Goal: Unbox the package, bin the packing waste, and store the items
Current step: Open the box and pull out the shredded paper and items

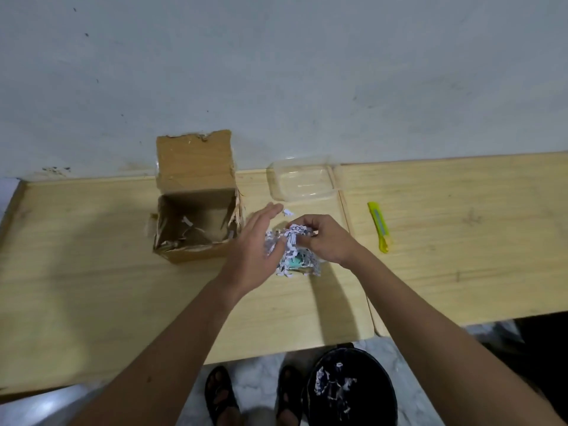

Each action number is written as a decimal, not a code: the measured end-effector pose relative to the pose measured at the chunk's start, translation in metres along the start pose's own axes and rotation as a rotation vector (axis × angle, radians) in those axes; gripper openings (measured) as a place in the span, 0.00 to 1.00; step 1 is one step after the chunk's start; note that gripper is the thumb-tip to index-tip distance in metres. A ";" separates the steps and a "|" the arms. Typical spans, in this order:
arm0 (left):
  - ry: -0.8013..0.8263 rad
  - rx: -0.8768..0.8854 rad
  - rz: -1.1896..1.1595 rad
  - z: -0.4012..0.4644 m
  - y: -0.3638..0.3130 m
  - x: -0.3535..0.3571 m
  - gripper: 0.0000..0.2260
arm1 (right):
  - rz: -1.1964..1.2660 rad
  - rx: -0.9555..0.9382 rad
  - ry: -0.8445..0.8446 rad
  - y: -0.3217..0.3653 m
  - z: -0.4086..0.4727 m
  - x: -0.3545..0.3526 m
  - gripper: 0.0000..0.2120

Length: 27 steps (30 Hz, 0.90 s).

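An opened cardboard box stands on the wooden table, its flap up and a few paper scraps inside. Just right of it lies a heap of shredded white paper with something teal partly showing in it. My left hand rests against the heap's left side, fingers extended and apart. My right hand pinches a tuft of shredded paper at the top of the heap. A black bin with paper shreds inside stands on the floor below the table's front edge.
A clear plastic container sits at the back of the table by the wall. A yellow utility knife lies on the adjoining table to the right. One loose paper scrap lies behind the heap. My sandalled feet are beside the bin.
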<state>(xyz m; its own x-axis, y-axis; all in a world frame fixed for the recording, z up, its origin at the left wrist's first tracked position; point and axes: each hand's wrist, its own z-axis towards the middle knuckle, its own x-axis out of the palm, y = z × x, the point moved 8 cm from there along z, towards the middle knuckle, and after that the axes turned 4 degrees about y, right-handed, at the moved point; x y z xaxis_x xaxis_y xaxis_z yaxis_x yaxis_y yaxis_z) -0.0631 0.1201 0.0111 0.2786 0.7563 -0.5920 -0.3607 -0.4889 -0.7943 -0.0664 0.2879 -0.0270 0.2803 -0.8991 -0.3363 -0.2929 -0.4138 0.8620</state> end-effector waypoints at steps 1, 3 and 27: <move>0.036 -0.030 -0.023 -0.002 0.001 0.007 0.27 | 0.008 -0.012 -0.011 -0.001 -0.002 -0.001 0.11; 0.087 -0.091 -0.051 -0.004 0.010 0.019 0.29 | 0.026 -0.026 -0.046 -0.004 -0.005 -0.004 0.14; 0.217 -0.164 -0.091 -0.018 0.050 0.042 0.36 | 0.078 -0.116 -0.052 -0.020 -0.025 -0.004 0.19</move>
<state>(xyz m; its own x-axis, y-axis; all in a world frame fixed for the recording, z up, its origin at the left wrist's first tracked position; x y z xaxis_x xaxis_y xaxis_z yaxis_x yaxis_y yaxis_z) -0.0530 0.1195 -0.0562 0.4939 0.6980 -0.5184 -0.1816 -0.5003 -0.8466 -0.0389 0.3034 -0.0330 0.2121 -0.9354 -0.2831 -0.2032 -0.3256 0.9234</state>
